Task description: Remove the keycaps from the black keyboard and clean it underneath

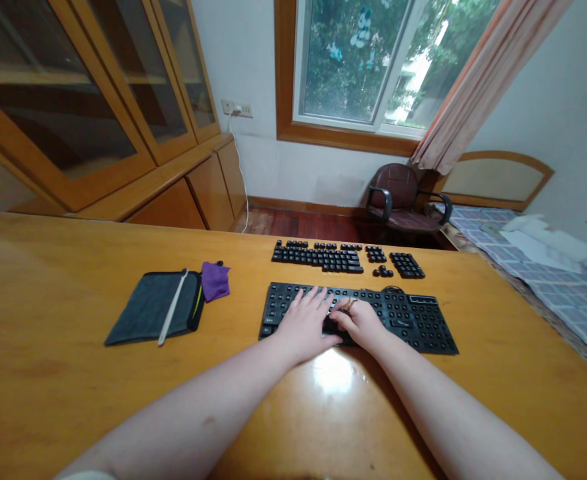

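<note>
A black keyboard (428, 327) lies on the wooden desk with most of its keycaps off, leaving small switch posts bare. My left hand (306, 327) rests flat on its left half, fingers stretched out. Beside it, my right hand (360, 320) is closed over the middle of the keyboard, fingertips pinched together. A thin brownish thing shows at those fingertips, too small to name. Behind the keyboard, loose black keycaps (318, 257) are laid out in rows, with the number-pad keycaps (407, 265) grouped at the right.
On the left of the desk (63, 293) lies a dark grey zippered pouch (148, 307) with a pale flat stick (173, 307) across it. A purple cloth (215, 281) touches the pouch. A maroon armchair (398, 193) stands beyond the far edge, near a bed (563, 260).
</note>
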A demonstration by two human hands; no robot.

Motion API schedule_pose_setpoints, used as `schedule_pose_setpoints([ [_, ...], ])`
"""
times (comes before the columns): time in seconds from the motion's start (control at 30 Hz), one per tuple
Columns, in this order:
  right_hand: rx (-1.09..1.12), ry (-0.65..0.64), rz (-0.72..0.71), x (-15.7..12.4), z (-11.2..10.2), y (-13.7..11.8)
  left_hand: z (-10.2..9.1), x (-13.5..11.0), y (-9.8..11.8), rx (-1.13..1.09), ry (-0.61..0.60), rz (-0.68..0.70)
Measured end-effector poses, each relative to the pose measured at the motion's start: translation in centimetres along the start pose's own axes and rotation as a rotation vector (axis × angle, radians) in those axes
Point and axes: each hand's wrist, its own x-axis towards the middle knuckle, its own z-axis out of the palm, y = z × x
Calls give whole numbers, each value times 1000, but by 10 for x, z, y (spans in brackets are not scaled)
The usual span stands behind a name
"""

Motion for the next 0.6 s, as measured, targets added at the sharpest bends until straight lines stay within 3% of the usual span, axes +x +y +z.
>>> schedule_pose_setpoints([
  [0.2,-147,65,-33,-3,2,-4,3,-1,-1,43,-7,11],
  [0.43,-220,33,-214,-9,6,-7,6,-2,-3,59,-10,22],
  [0.6,-224,118,-96,-8,9,-4,5,-1,-2,78,-30,19],
])
